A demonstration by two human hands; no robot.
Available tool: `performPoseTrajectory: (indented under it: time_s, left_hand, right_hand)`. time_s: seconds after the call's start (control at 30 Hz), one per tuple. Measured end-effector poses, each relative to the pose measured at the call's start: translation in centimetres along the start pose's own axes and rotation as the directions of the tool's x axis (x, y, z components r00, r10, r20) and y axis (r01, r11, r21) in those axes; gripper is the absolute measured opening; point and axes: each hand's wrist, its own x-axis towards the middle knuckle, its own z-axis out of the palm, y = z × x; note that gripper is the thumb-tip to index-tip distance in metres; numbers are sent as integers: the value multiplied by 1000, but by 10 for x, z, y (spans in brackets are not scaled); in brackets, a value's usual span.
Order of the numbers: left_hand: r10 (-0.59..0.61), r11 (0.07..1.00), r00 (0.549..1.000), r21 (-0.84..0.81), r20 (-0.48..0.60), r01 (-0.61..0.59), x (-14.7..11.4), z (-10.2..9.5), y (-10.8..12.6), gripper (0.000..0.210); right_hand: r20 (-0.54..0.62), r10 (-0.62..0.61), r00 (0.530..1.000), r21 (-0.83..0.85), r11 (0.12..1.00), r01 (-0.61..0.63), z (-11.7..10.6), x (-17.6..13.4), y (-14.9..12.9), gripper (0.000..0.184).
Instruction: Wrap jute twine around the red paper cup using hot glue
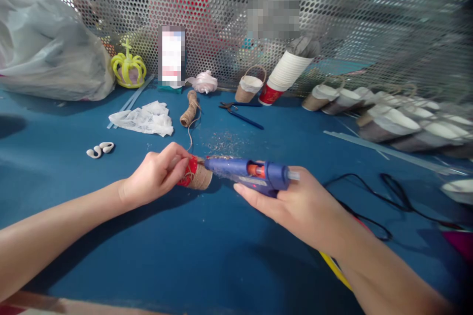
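My left hand (pixel 162 172) is closed on a red paper cup (pixel 191 167) lying on its side, partly wrapped in jute twine (pixel 201 180). A strand of twine runs from the cup back to a twine roll (pixel 189 110) on the table. In my right hand (pixel 295 206) is a blue hot glue gun (pixel 240 172) with a clear glue stick poking from its rear and a small red light. Its nozzle points left and meets the twine-wrapped part of the cup. Whether glue is coming out cannot be made out.
Pliers (pixel 240 113), a stack of paper cups (pixel 288 76) and a twine-covered cup (pixel 249 88) stand behind. Several covered cups (pixel 391 120) line the right. A black cord (pixel 364 182) loops beside my right arm. A crumpled white cloth (pixel 146 118) and a phone (pixel 172 56) are at left.
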Motion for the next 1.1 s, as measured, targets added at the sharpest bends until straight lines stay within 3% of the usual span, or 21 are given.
performPoseTrajectory:
  time_s: [0.13,0.47,0.7,1.1]
  left_hand:
    - [-17,1000,1000,-5,-3,17,-1,0,-1,7]
    - [-187,982,982,-17,7,187,1,2,1,9]
    - [-253,967,967,-15,14,254,1,2,0,11]
    - [-239,971,971,-16,11,239,1,1,1,10]
  right_hand:
    - [13,-32,999,14,999,32,1,-1,2,27]
    - [-24,-102,994,12,995,103,4,-6,-1,26]
    - [-4,-135,991,-85,987,134,6,-10,-5,24]
    - [1,-178,984,-135,975,176,5,-11,-5,21]
